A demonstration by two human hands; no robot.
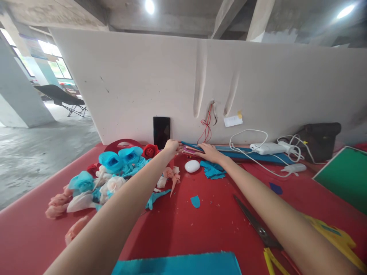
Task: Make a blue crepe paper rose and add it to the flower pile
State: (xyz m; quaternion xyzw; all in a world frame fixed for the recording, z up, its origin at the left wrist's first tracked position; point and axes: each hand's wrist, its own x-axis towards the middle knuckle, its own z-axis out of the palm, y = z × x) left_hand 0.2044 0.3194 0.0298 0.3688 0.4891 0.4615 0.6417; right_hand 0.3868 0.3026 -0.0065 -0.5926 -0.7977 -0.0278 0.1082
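At the back of the table, against the white panel, lies a long stack of folded blue crepe paper [241,153] with pink and purple edges at its left end. My left hand [172,146] is at that end, its fingers closed on the paper's edge. My right hand [211,152] rests on the stack further right, fingers stretched leftward and apart from the thumb. A white egg-shaped object [192,166] sits just below the hands. Beside it lie crumpled blue paper pieces [213,170], under my right wrist. My fingertips are partly hard to make out.
Blue, white and pink paper flowers [113,187] and a red rose [150,151] pile at left. A phone [161,131] leans on the panel. Scissors [259,229] lie under my right forearm. White cables and a power strip [266,148], a dark bag [322,141] and a green board [345,179] are at right.
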